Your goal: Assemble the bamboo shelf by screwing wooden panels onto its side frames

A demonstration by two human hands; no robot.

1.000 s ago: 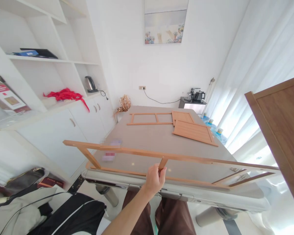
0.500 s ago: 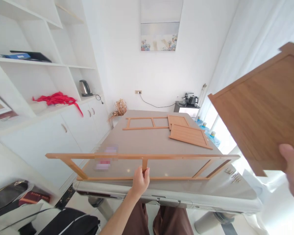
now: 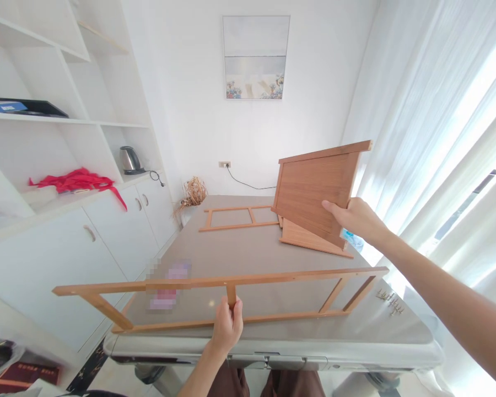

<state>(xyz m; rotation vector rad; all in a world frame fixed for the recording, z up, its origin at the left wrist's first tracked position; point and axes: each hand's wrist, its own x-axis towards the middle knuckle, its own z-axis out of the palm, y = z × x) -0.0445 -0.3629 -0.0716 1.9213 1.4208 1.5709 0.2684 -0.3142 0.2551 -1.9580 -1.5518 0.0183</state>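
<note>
My left hand is closed around a short crossbar of a long wooden frame, which stands on its long edge near the front of the table. My right hand grips the right edge of a wooden panel, its thumb across the face. That panel is held tilted in the air over the far right of the table. Beneath it lies another wooden panel, partly covered from view. A second wooden frame rests flat at the table's far side.
Small metal screws lie on the right of the grey table. A blurred patch covers something at its left. White shelves with a kettle line the left wall; curtains hang at right.
My right hand has carried the panel from the far right edge inward and away, over the lying panels. My left hand keeps its grip on the frame, and the view has shifted.
</note>
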